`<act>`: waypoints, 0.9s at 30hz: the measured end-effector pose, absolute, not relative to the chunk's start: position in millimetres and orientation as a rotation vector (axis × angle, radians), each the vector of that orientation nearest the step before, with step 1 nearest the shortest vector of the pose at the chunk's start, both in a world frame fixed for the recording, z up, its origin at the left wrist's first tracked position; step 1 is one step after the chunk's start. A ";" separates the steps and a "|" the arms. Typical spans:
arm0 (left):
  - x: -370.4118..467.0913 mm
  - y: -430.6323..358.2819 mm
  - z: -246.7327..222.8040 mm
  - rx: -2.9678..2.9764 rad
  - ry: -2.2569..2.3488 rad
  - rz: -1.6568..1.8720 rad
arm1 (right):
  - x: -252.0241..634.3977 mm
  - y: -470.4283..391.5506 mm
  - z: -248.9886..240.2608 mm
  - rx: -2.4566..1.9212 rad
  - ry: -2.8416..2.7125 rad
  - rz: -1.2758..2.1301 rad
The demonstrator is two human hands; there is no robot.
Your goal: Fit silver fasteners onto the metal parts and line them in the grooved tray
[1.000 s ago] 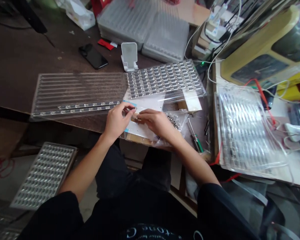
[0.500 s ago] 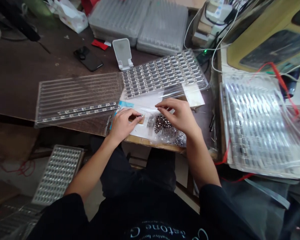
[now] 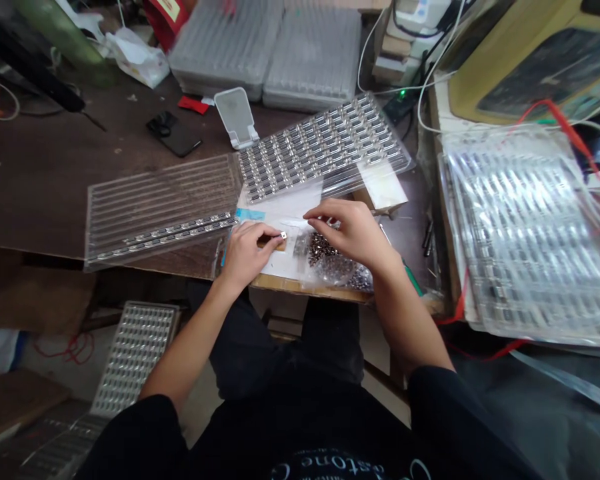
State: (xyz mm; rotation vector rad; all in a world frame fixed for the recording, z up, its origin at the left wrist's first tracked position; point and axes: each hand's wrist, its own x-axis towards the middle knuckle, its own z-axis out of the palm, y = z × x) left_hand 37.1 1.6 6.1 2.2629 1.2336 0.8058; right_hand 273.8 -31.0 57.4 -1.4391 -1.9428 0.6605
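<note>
In a pinch between thumb and forefinger, my left hand [image 3: 250,250] holds a small metal-shelled connector [image 3: 283,235] over a small tan block [image 3: 281,246]. Most of the connector is hidden by the fingers. My right hand [image 3: 347,230] hovers to the right with thumb and forefinger nearly together; whatever is between them is too small to make out. Below it lie a heap of small dark metal parts [image 3: 320,250] and a clear plastic bag [image 3: 330,272] with shiny small parts. A clear tray full of connectors [image 3: 320,147] lies beyond, and a mostly bare ridged tray [image 3: 160,193] lies left.
A phone [image 3: 174,133] and a white folding stand [image 3: 235,117] are farther back. Stacked clear trays [image 3: 220,53] stand behind them. More wrapped trays [image 3: 535,233] lie at the right beside a yellow machine [image 3: 525,60]. Another filled tray [image 3: 135,353] sits low on the left.
The whole view has shifted slightly. The connector in my left hand shows a brighter end than before. My right hand keeps its pinch shape and has come slightly nearer the left hand.
</note>
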 end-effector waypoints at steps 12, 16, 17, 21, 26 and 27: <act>11.8 28.9 30.0 2.137 1.478 1.112 | 274.3 -31.9 60.4 -1.447 -2.020 0.653; -14.9 55.1 33.8 2.202 1.436 0.934 | 274.3 -32.2 60.3 -1.443 -2.040 0.626; -21.0 57.9 32.5 2.201 1.442 0.898 | 274.3 -32.3 60.1 -1.444 -2.043 0.620; -38.5 58.8 29.6 2.199 1.517 0.855 | 274.5 -32.8 58.6 -1.450 -2.071 0.603; -36.6 61.4 32.8 2.385 1.531 0.742 | 274.7 -33.5 57.3 -1.437 -2.081 0.595; -34.6 62.7 32.8 2.438 1.514 0.688 | 274.7 -33.4 57.0 -1.438 -2.075 0.594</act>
